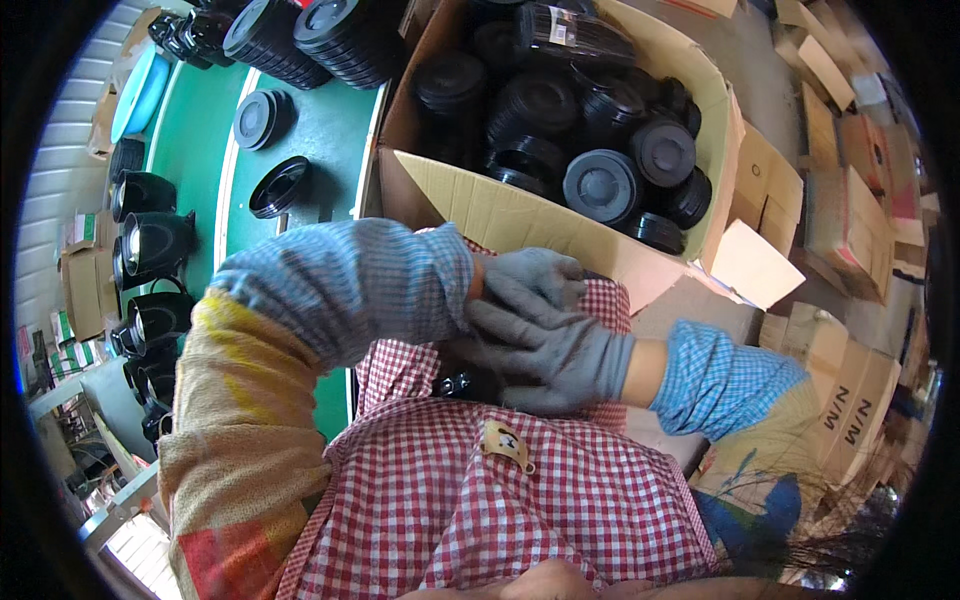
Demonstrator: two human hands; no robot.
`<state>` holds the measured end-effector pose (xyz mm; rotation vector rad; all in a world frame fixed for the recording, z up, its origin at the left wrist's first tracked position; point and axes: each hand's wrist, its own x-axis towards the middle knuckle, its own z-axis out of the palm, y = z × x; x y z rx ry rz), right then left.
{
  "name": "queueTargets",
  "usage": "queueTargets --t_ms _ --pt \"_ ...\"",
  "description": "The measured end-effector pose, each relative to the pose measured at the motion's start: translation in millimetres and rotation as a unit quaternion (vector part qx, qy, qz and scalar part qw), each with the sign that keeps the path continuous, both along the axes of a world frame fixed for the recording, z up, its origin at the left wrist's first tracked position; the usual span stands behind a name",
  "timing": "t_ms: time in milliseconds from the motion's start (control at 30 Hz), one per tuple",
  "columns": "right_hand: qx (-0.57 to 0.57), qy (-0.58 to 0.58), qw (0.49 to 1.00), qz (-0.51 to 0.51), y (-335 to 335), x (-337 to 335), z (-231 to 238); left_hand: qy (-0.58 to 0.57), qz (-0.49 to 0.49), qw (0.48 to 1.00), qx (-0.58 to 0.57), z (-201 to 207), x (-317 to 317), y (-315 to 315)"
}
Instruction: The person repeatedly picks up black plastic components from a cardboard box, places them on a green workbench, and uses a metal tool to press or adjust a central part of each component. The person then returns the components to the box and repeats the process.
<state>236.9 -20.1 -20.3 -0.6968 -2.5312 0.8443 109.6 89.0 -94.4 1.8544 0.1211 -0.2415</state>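
Observation:
Both my hands wear grey gloves and overlap in front of my chest. My left hand lies on the far side, its visible fingertips curled and its palm hidden. My right hand reaches across from the right, with its fingers over my left wrist. Between its thumb and fingers sits a glossy black plastic piece. Most of that piece is covered by the glove, so its full shape does not show. Red checked cloth of the apron surrounds the hands.
Beyond my hands stands an open cardboard box full of round black plastic parts. A green table on the left bears a black ring, a small lid stack and black pots. Cartons crowd the right side.

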Motion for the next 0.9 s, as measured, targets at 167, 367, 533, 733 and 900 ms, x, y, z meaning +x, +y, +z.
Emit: queueTargets --t_ms 167,367,533,733,900 --pt "-0.014 -0.046 0.983 -0.177 4.8 -12.5 20.7 0.196 0.021 0.969 0.148 52.7 40.2 1.6" --pt "-0.061 0.246 0.846 -0.468 -26.9 49.0 -7.2 -0.031 0.156 0.986 -0.058 123.8 -67.9 29.1" --pt "-0.116 0.294 0.787 -0.531 -78.7 47.7 -51.8 -0.058 0.101 0.951 0.286 144.5 -90.5 -55.0" --pt "-0.068 0.237 0.876 -0.415 -116.3 28.9 -8.4 -0.094 0.514 0.848 -0.09 115.4 -187.1 -70.5" --pt "0.03 0.247 0.907 -0.339 -120.3 -23.2 13.7 -0.211 0.565 0.73 -0.321 72.2 -221.3 -100.5"
